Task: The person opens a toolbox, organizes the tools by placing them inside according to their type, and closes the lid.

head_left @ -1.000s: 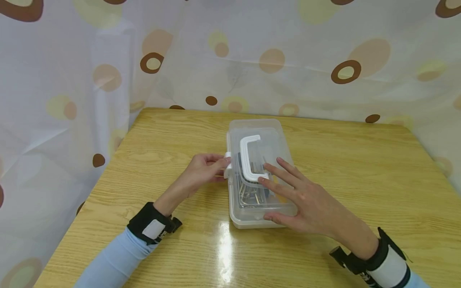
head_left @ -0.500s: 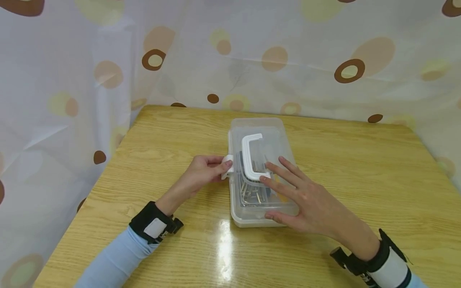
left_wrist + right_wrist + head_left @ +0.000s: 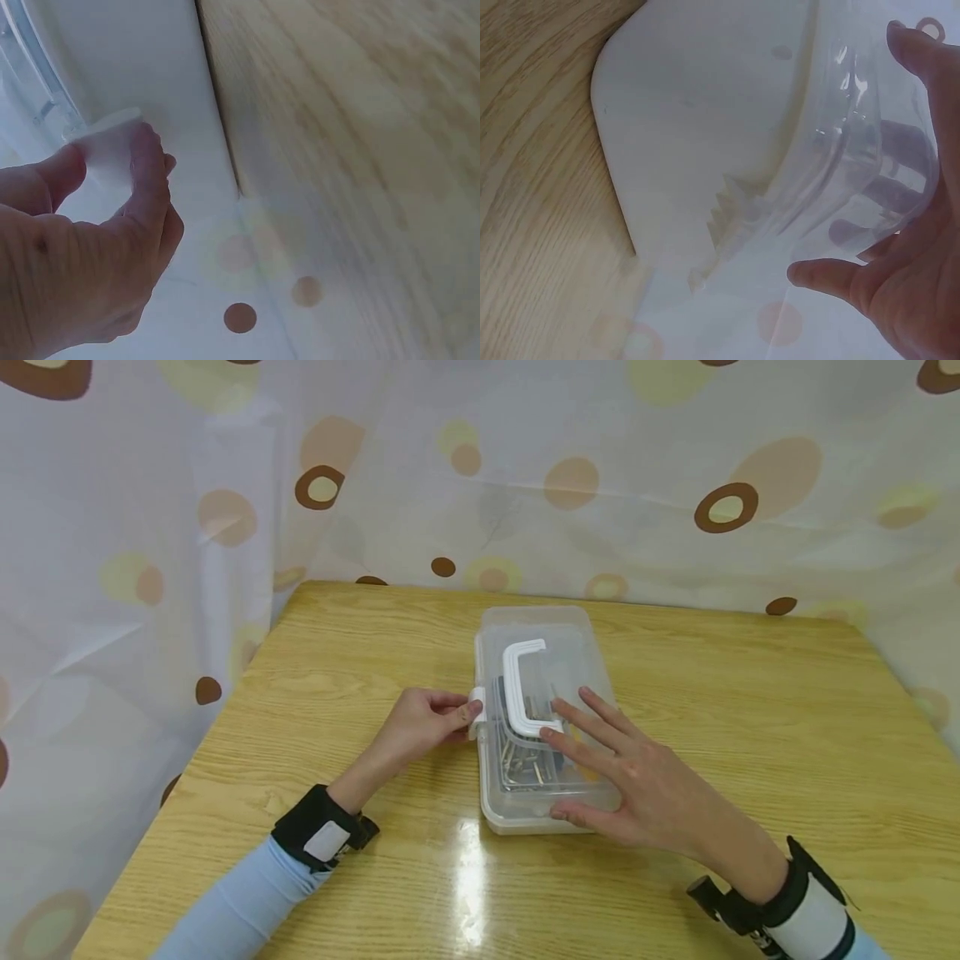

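A clear-lidded plastic storage box (image 3: 528, 817) lies lengthwise on the wooden table, lid down. Through the lid show small metal pieces (image 3: 525, 768) and something orange. My left hand (image 3: 420, 720) pinches the white latch (image 3: 477, 697) on the box's left side. In the left wrist view the thumb and fingers hold that latch (image 3: 111, 150) from both sides, beside the white wall. My right hand (image 3: 633, 777) rests on the lid's right part with straight, spread fingers, one fingertip by the white carry handle (image 3: 513, 693). The right wrist view shows its fingers over the clear lid (image 3: 840, 157).
The wooden table (image 3: 750, 710) extends around the box on all sides. A white curtain (image 3: 510, 410) with brown and yellow dots hangs behind the table and along its left side. Both wrists wear black straps with cameras.
The latch tilted outward from the box's side half a second ago and now stands closer against it, moved by my left hand. The right hand has stayed in place.
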`<state>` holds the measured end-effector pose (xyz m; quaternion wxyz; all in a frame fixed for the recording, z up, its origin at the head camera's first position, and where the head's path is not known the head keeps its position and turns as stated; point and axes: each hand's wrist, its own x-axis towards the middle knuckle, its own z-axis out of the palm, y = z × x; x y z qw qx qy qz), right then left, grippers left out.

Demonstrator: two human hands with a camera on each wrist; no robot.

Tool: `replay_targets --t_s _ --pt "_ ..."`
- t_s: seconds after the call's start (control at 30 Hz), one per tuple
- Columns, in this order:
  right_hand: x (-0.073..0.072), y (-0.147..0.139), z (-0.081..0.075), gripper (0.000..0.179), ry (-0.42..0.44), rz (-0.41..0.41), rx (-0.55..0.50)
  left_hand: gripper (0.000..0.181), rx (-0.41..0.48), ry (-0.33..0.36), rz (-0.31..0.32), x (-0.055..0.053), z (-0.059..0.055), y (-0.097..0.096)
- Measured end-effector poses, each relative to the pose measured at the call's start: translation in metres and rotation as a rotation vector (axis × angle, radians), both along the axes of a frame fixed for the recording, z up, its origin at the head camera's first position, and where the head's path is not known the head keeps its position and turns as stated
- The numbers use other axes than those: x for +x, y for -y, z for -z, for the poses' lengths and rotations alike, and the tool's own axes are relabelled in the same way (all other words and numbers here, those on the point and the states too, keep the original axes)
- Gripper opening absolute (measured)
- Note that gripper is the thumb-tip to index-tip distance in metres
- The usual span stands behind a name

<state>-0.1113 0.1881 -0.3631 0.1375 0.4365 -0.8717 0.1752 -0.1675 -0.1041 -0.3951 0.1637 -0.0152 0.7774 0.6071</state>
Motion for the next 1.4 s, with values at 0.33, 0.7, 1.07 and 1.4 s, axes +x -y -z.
replay_targets --t_s 0.33,0.7,1.07,1.4 --pt "-0.005 -0.003 0.004 0.082 -0.033 -0.053 0.013 0.039 0.122 0.048 -0.015 0.0 -0.002 -0.003" --pt "-0.006 0.0 0.009 0.086 -0.09 -0.081 0.001 0.037 0.178 0.113 0.01 0.001 -0.003 -0.007" --pt "0.001 0.002 0.013 0.103 -0.136 0.048 0.049 0.043 0.187 0.01 0.048 0.002 0.006 -0.014" --pt "-0.026 -0.026 0.018 0.095 -0.103 0.137 -0.027 0.052 0.017 -0.053 0.175 0.015 -0.003 0.0"
